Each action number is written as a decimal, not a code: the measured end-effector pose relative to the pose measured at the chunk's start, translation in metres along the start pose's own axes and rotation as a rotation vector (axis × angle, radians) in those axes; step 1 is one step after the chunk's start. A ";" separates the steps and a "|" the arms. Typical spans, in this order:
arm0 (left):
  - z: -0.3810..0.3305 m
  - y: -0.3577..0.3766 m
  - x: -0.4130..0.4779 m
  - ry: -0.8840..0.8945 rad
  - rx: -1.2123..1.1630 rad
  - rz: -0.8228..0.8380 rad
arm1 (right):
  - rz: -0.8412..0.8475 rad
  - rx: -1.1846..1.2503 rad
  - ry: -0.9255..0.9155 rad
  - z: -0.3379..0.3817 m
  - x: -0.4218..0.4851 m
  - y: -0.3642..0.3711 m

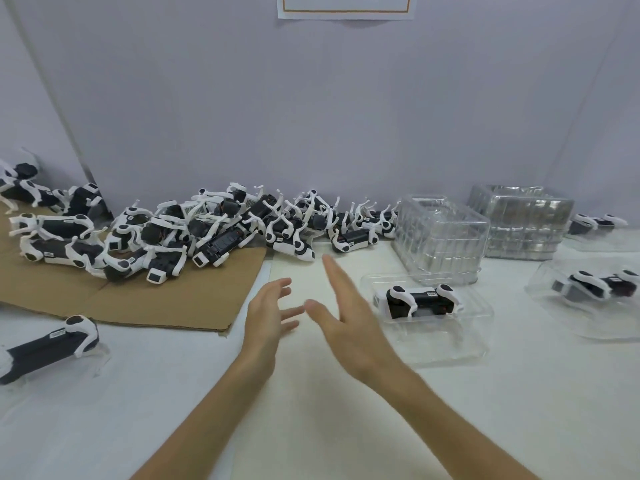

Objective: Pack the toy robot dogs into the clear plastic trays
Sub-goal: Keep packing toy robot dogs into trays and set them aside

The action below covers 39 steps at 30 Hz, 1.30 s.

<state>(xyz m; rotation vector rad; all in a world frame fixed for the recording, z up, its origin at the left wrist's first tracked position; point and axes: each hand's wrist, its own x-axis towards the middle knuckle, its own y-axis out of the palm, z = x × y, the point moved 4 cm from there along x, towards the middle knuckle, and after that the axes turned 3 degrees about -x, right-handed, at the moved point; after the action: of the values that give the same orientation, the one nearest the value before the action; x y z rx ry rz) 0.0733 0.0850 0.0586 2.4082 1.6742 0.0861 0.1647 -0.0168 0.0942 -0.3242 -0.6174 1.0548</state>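
Both hands hover over the bare middle of the desk [346,427], holding nothing. The left hand [266,313] has its fingers loosely spread, and the right hand [346,313] is flat with straight fingers pointing to the far side.

The unpacked toy dogs lie in a tangled pile [214,230] at the far left, partly on a sheet of cardboard [166,299]. One loose dog [48,344] lies alone at the near left. Just right of the right hand, a clear tray [450,344] already holds one dog [417,301]. Another filled tray [554,306] sits further right. Two stacks of empty trays [440,240] stand behind them.

The dogs look like light, hard plastic, with a solid black body and thin white legs. In the pile the legs are hooked through each other, so pulling on one would probably drag its neighbours along or bend a leg. The safer hold seems to be across the black body, between the front and back legs, lifting straight up to free it. The trays look thin and springy and would likely slide on the desk when a dog is pressed in.
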 end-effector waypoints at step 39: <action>0.005 0.001 -0.002 -0.018 0.166 0.028 | -0.299 -0.986 0.225 -0.078 0.105 -0.173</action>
<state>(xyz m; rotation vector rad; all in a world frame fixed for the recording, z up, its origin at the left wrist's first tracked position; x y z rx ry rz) 0.0743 0.0817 0.0540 2.5433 1.7020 -0.0736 0.3718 -0.0025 0.1574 -1.1508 -0.9179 0.3510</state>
